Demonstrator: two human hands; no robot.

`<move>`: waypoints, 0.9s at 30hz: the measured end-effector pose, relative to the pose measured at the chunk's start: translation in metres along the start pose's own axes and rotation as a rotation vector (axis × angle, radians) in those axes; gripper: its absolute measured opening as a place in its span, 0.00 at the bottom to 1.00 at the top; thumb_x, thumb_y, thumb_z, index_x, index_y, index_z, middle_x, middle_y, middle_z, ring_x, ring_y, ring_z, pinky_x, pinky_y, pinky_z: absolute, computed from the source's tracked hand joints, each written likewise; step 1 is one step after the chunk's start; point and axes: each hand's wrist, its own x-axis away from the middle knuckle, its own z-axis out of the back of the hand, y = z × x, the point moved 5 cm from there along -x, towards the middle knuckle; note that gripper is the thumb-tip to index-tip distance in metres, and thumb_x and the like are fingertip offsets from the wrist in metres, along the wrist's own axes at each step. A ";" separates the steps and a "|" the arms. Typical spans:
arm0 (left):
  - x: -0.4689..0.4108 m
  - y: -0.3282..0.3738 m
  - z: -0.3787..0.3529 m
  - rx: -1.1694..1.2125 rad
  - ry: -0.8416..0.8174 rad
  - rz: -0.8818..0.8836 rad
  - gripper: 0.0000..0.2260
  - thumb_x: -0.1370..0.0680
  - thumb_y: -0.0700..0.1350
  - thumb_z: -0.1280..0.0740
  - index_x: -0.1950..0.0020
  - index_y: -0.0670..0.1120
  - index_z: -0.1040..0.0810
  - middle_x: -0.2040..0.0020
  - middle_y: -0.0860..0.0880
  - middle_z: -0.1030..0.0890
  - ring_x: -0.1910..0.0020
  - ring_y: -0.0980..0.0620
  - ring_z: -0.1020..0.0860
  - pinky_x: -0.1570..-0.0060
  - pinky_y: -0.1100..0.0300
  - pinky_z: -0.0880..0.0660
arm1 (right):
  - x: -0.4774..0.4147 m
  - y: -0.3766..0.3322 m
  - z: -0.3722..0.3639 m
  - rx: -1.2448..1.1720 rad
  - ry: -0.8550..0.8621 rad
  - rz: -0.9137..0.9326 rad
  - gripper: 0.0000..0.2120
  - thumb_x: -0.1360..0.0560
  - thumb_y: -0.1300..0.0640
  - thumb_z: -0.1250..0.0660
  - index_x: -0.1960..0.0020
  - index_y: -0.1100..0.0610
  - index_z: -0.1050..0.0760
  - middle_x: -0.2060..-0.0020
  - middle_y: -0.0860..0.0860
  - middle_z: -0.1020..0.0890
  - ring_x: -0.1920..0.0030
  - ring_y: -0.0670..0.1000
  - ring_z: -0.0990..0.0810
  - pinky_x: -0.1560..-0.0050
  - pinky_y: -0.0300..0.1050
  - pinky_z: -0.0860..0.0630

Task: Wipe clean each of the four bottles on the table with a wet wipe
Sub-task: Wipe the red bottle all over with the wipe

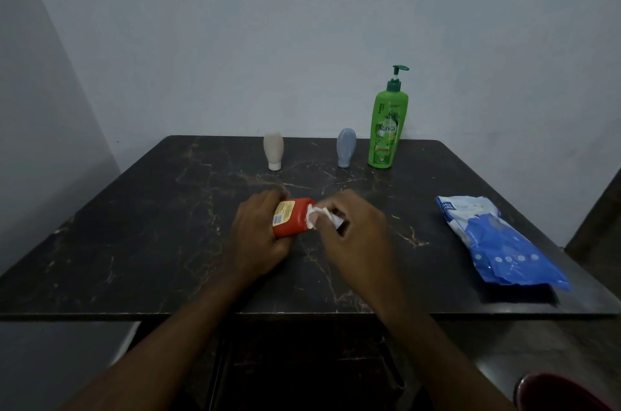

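My left hand (257, 236) grips a red bottle (295, 217) with a yellow label, held tilted over the middle of the dark marble table (151, 242). My right hand (356, 229) pinches a white wet wipe (316, 217) against the bottle's right end. A beige bottle (274, 150) stands cap-down at the back, left of centre. To its right a grey-blue bottle (346, 147) also stands cap-down. A tall green pump bottle (386, 128) stands upright beside the grey-blue one at the back right.
A blue and white pack of wet wipes (497, 242) lies on the table's right side near the edge. Grey walls close in behind and to the left. A red object (557, 394) shows at the lower right, below the table.
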 end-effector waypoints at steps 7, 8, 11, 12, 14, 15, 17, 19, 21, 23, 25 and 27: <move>0.000 -0.002 -0.001 -0.005 0.016 -0.032 0.30 0.35 0.54 0.25 0.37 0.44 0.24 0.44 0.44 0.18 0.45 0.47 0.22 0.43 0.44 0.23 | 0.008 -0.003 -0.002 0.011 0.065 0.132 0.08 0.24 0.58 0.31 0.45 0.55 0.18 0.54 0.44 0.22 0.57 0.37 0.25 0.55 0.23 0.29; -0.001 -0.002 -0.001 -0.003 0.019 -0.033 0.29 0.35 0.54 0.25 0.37 0.44 0.23 0.44 0.44 0.18 0.46 0.48 0.22 0.43 0.44 0.23 | 0.011 -0.003 -0.002 0.010 0.084 0.165 0.10 0.24 0.59 0.31 0.44 0.56 0.18 0.54 0.46 0.21 0.57 0.39 0.24 0.54 0.25 0.28; -0.001 -0.003 -0.001 0.019 0.042 -0.032 0.28 0.35 0.55 0.25 0.39 0.44 0.23 0.45 0.45 0.18 0.48 0.49 0.22 0.45 0.44 0.22 | 0.015 -0.003 -0.002 0.028 0.077 0.231 0.14 0.25 0.62 0.31 0.39 0.57 0.20 0.51 0.49 0.22 0.53 0.42 0.25 0.51 0.27 0.27; -0.001 -0.004 0.000 0.026 0.052 -0.031 0.28 0.35 0.55 0.25 0.39 0.44 0.23 0.45 0.45 0.18 0.48 0.49 0.22 0.45 0.44 0.22 | 0.015 -0.004 -0.003 0.047 0.059 0.255 0.15 0.25 0.63 0.31 0.39 0.57 0.20 0.51 0.50 0.22 0.52 0.42 0.25 0.51 0.26 0.28; 0.000 -0.005 0.000 0.030 0.055 -0.029 0.28 0.35 0.55 0.25 0.38 0.44 0.23 0.44 0.45 0.18 0.47 0.49 0.21 0.44 0.44 0.22 | 0.013 -0.003 -0.004 0.076 0.031 0.299 0.16 0.26 0.64 0.31 0.39 0.58 0.20 0.51 0.51 0.22 0.52 0.43 0.26 0.51 0.27 0.28; 0.000 -0.005 0.000 0.026 0.048 -0.031 0.29 0.35 0.55 0.25 0.38 0.45 0.23 0.44 0.45 0.18 0.46 0.49 0.21 0.44 0.44 0.22 | 0.011 -0.002 -0.003 0.076 0.027 0.301 0.15 0.26 0.64 0.30 0.40 0.57 0.20 0.52 0.51 0.21 0.53 0.43 0.26 0.52 0.29 0.27; -0.001 -0.003 -0.001 0.008 0.035 -0.048 0.28 0.34 0.55 0.25 0.37 0.45 0.23 0.44 0.46 0.18 0.46 0.51 0.22 0.43 0.45 0.23 | 0.003 0.003 0.002 0.056 0.040 0.246 0.11 0.26 0.60 0.28 0.43 0.56 0.18 0.54 0.50 0.20 0.56 0.43 0.24 0.55 0.28 0.27; -0.002 -0.003 -0.003 -0.001 0.019 -0.055 0.28 0.34 0.55 0.25 0.37 0.46 0.23 0.44 0.46 0.18 0.46 0.52 0.23 0.43 0.45 0.23 | -0.004 0.005 0.006 0.036 0.069 0.177 0.09 0.25 0.56 0.28 0.46 0.55 0.17 0.55 0.49 0.18 0.58 0.41 0.23 0.56 0.25 0.29; -0.002 -0.003 -0.003 0.004 0.016 -0.057 0.28 0.34 0.55 0.25 0.38 0.46 0.23 0.45 0.47 0.18 0.47 0.52 0.23 0.44 0.46 0.23 | -0.004 0.003 0.005 0.013 0.068 0.144 0.07 0.25 0.55 0.28 0.48 0.56 0.18 0.55 0.48 0.18 0.59 0.38 0.24 0.55 0.23 0.29; -0.001 -0.003 -0.002 0.015 0.026 -0.063 0.27 0.34 0.56 0.26 0.39 0.46 0.23 0.46 0.47 0.19 0.48 0.51 0.23 0.46 0.46 0.23 | 0.001 -0.002 0.000 -0.014 0.011 0.157 0.06 0.25 0.56 0.28 0.49 0.56 0.18 0.57 0.47 0.19 0.60 0.37 0.24 0.56 0.24 0.29; -0.001 -0.004 -0.001 0.026 0.032 -0.059 0.26 0.35 0.56 0.27 0.40 0.46 0.24 0.47 0.48 0.19 0.50 0.51 0.23 0.48 0.46 0.23 | 0.005 -0.003 -0.003 -0.054 -0.063 0.162 0.06 0.25 0.56 0.28 0.50 0.56 0.17 0.60 0.45 0.20 0.61 0.39 0.23 0.58 0.27 0.29; -0.002 -0.003 -0.002 0.015 0.020 -0.064 0.27 0.34 0.58 0.28 0.40 0.46 0.24 0.47 0.48 0.19 0.49 0.52 0.23 0.48 0.45 0.22 | 0.003 0.002 0.000 -0.097 -0.060 0.114 0.05 0.25 0.54 0.28 0.50 0.53 0.17 0.61 0.43 0.20 0.60 0.40 0.21 0.59 0.29 0.28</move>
